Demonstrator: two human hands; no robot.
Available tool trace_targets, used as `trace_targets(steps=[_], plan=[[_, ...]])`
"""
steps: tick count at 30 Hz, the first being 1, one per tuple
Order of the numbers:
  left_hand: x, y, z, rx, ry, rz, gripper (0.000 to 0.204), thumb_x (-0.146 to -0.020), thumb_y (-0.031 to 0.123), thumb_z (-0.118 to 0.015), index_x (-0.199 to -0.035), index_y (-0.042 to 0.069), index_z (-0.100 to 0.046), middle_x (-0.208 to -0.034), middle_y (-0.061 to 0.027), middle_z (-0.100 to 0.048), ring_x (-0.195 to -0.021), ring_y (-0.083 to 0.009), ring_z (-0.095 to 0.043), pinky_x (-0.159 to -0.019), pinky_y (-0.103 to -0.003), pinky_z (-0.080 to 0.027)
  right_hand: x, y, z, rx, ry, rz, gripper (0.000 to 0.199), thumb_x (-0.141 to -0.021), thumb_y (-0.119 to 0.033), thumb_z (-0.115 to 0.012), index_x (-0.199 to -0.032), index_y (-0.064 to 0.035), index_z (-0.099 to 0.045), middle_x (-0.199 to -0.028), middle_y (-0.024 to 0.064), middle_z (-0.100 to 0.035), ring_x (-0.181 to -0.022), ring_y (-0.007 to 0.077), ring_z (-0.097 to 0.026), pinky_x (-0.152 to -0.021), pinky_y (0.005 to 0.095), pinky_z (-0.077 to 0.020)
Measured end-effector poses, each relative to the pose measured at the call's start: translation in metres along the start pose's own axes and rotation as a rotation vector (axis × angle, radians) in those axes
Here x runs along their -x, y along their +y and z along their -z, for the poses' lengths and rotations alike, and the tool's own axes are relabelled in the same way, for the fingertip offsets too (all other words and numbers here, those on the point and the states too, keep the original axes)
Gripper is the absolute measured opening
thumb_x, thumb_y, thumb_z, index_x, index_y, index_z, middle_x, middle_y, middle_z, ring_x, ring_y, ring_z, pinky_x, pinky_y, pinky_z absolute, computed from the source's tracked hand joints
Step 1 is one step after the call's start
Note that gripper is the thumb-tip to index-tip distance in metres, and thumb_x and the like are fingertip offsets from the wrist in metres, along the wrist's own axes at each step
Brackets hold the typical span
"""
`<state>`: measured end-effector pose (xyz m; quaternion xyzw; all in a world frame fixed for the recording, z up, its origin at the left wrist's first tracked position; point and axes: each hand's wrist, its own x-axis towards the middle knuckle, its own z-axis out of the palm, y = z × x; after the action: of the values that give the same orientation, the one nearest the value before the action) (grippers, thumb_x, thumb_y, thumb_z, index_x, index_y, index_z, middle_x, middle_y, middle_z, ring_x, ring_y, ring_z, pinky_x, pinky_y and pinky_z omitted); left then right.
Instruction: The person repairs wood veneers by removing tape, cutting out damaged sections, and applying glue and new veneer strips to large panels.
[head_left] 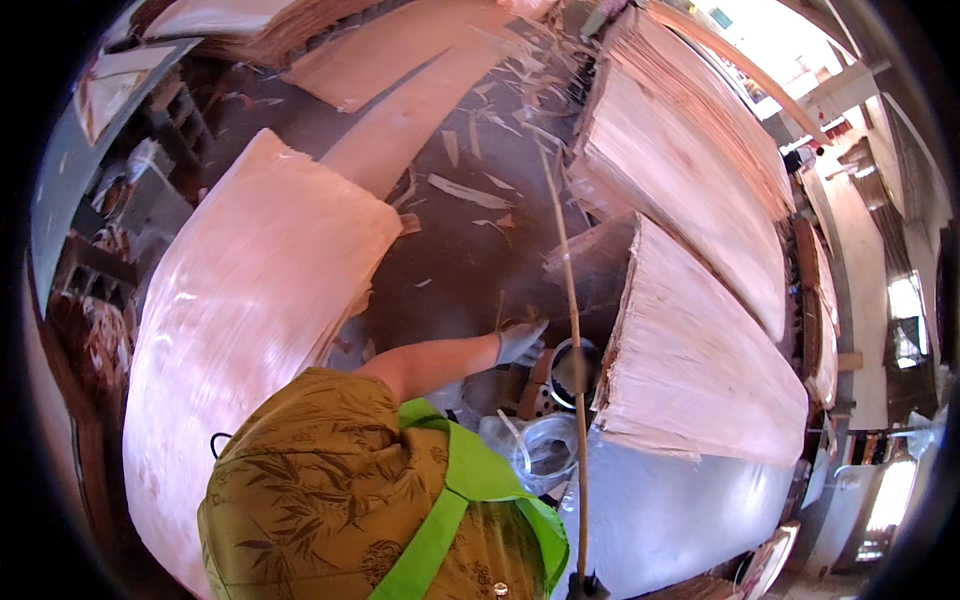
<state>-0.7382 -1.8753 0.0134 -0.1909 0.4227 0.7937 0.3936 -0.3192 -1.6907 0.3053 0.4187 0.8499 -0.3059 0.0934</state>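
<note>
My left hand, in a pale glove, reaches out to the right from my bare forearm. One finger looks stretched out; the lower fingers blend into the dark background, and I make out nothing held. Just right of it are a dark round container and a brown piece. Closer to me stands a clear plastic tub with a pale handle or strip at its side. A long thin wooden stick runs upright past both containers, in front of the right-hand sheets. My right hand is not in view.
Large thin wood sheets lie at my left. More stacked sheets stand at my right, with a taller stack behind. A grey-blue panel is below them. Wood scraps litter the dark floor. Blocks stand far left.
</note>
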Motion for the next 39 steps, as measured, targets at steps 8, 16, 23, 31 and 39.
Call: trace_targets(steps=[8, 16, 23, 31, 39], plan=[[-0.052, 0.077, -0.046, 0.474, -0.100, -0.076, 0.024, -0.094, 0.033, -0.046, -0.095, 0.009, -0.045, -0.086, -0.0125, -0.060, -0.078, -0.0256, -0.063, -0.068, -0.041, -0.056, 0.056, 0.036, 0.053, -0.057, 0.416, 0.087, 0.013, -0.077, -0.009, -0.067, -0.065, -0.0058, -0.062, -0.054, -0.0017, -0.049, -0.055, 0.0070, -0.044, -0.049, 0.0224, -0.0388], [0.055, 0.021, -0.111, 0.383, -0.519, 0.298, 0.015, -0.091, 0.020, -0.050, -0.090, 0.006, -0.055, -0.085, -0.0108, -0.061, -0.075, -0.0233, -0.062, -0.070, -0.037, -0.054, 0.079, -0.106, 0.067, 1.241, 0.803, 0.414, 0.030, -0.074, -0.040, -0.071, -0.066, -0.0123, -0.063, -0.058, 0.0041, -0.057, -0.053, 0.0233, -0.055, -0.047, 0.0357, -0.0427], [-0.001, 0.095, -0.094, 0.305, -0.566, -0.075, 0.019, -0.091, 0.023, -0.054, -0.090, 0.004, -0.055, -0.085, -0.0096, -0.062, -0.082, -0.0211, -0.063, -0.073, -0.034, -0.054, 0.070, -0.127, 0.083, 1.333, 1.055, 0.571, 0.037, -0.076, -0.043, -0.068, -0.053, -0.0199, -0.052, -0.048, -0.0006, -0.044, -0.045, 0.0193, -0.044, -0.043, 0.0371, -0.0343], [-0.009, 0.145, -0.067, 0.291, -0.194, 0.112, 0.010, -0.092, 0.021, -0.052, -0.096, 0.013, -0.047, -0.095, -0.0064, -0.058, -0.092, -0.0240, -0.062, -0.073, -0.042, -0.052, 0.099, -0.017, 0.072, 1.226, 0.874, 0.015, 0.028, -0.078, -0.038, -0.065, -0.061, -0.0166, -0.059, -0.058, 0.0005, -0.058, -0.055, 0.0213, -0.053, -0.054, 0.0424, -0.0411], [-0.027, 0.145, -0.085, 0.174, -0.253, 0.013, 0.025, -0.089, 0.014, -0.053, -0.111, 0.014, -0.041, -0.095, -0.0103, -0.058, -0.090, -0.0238, -0.061, -0.074, -0.041, -0.052, 0.082, 0.011, -0.054, 0.445, 0.370, -0.267, 0.009, -0.078, -0.010, -0.059, -0.077, -0.0082, -0.068, -0.073, 0.0058, -0.065, -0.069, 0.0202, -0.062, -0.062, 0.0308, -0.0491]])
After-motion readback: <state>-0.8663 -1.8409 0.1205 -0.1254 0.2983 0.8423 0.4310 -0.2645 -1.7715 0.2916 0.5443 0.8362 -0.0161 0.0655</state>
